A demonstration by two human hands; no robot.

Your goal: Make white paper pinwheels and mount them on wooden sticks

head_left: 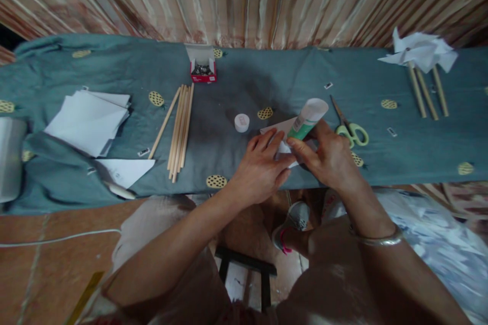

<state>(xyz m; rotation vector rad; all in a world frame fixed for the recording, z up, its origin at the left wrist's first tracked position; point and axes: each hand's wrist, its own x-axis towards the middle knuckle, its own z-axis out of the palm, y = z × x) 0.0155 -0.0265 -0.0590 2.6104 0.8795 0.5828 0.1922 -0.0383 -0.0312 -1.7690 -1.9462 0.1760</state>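
Observation:
My right hand (335,157) is closed around a glue stick (308,118), a white tube with a green band, tilted with its lower end at a piece of white paper (285,127). My left hand (261,167) lies on that same paper with its fingers spread, pressing it to the table. Both hands cover much of the sheet, so its full shape is hidden. A round white cap (241,123) sits on the cloth just left of the paper. Green-handled scissors (349,129) lie beyond my right hand, their blades pointing away.
Left on the teal tablecloth (213,132) are several wooden sticks (180,132), a stack of white paper (91,119), a folded paper (125,170) and an open red box of small metal pieces (204,72). Paper pinwheels (419,53) on sticks lie far right. A curtain (244,0) hangs behind.

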